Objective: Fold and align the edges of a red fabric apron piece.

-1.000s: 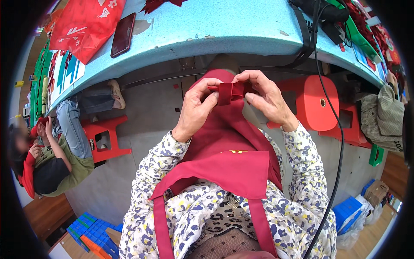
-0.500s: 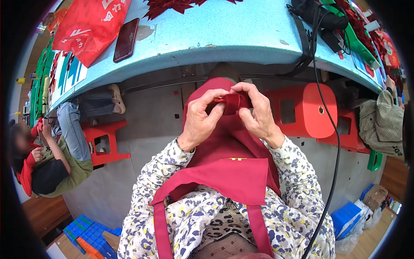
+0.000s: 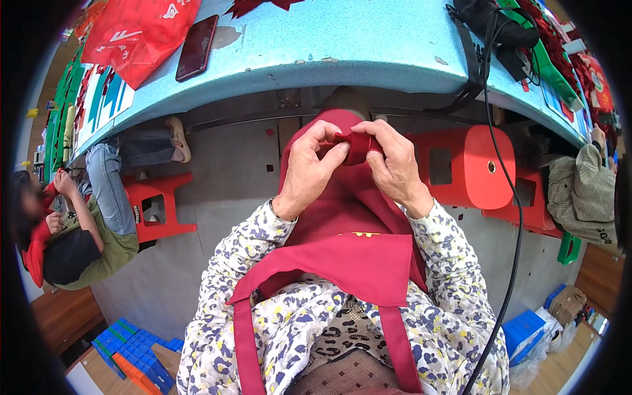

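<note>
Between my hands, above my lap, is a dark red strip of ribbon (image 3: 357, 149), bent into a loop. My left hand (image 3: 311, 164) pinches its left end between thumb and fingers. On the other side, my right hand (image 3: 396, 161) grips the ribbon with thumb and forefinger. Both thumbs point inward, close to each other, and the fingertips partly hide the folds. A dark red apron (image 3: 342, 266) covers my lap beneath the hands.
Ahead stands a light blue table (image 3: 289, 49) bearing a dark phone (image 3: 197, 47), a red bag (image 3: 139, 39) and dark red cut pieces (image 3: 263, 5). A black cable (image 3: 515, 263) hangs at my right, beside a red stool (image 3: 475, 168). Another person (image 3: 79, 237) sits at left.
Both hands have risen slightly with the ribbon, and its loop now shows more openly between them. The view has shifted a little, so less of the dark red pieces on the table shows.
</note>
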The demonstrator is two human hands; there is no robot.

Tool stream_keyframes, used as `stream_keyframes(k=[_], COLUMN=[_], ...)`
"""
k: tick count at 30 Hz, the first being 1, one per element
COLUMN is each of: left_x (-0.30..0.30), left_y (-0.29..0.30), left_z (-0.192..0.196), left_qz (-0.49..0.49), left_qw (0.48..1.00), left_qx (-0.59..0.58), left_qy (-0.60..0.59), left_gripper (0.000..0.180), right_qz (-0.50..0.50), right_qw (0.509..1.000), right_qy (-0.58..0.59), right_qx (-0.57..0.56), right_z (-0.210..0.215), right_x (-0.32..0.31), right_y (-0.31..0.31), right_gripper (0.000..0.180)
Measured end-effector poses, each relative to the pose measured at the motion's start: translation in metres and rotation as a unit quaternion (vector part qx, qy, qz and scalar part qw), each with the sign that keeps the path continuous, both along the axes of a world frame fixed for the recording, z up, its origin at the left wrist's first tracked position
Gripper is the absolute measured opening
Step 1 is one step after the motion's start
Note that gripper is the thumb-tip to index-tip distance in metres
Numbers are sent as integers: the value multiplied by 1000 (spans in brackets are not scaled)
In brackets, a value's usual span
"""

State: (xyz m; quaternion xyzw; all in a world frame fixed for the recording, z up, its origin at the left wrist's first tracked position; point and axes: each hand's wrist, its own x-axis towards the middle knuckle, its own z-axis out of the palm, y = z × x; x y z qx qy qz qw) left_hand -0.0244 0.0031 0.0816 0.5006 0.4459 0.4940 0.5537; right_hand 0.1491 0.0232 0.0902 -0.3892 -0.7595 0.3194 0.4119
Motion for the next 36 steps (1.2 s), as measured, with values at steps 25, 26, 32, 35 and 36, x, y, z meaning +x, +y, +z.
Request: stream_keyframes(k=[25,26,32,35,36], left_x=[-45,-43,-39,-39,-39], left_y=[-14,-15,-12,-13,-15], left_z=[-11,-13,-35,-38,-36], left_qz=[-5,-6,20,42,41], left_qw=[968,968,997,986,986], left_qx=[-223,-223,-46,61,61], left_qy=[-117,-117,50,148,148], left_gripper=[16,16,13,13,13], right_qz=[-120,-120,-100,-108,-108], right_qw=[992,992,994,992,992], right_qy=[24,24,25,63,63], right_qx=[20,20,-19,-8,-8], right_z=[-42,-42,-45,-45,-45], right_x=[-61,-61,-59,-63,-65], right_y=[-26,-26,-27,-25,-24], right_gripper=[34,34,33,34,34])
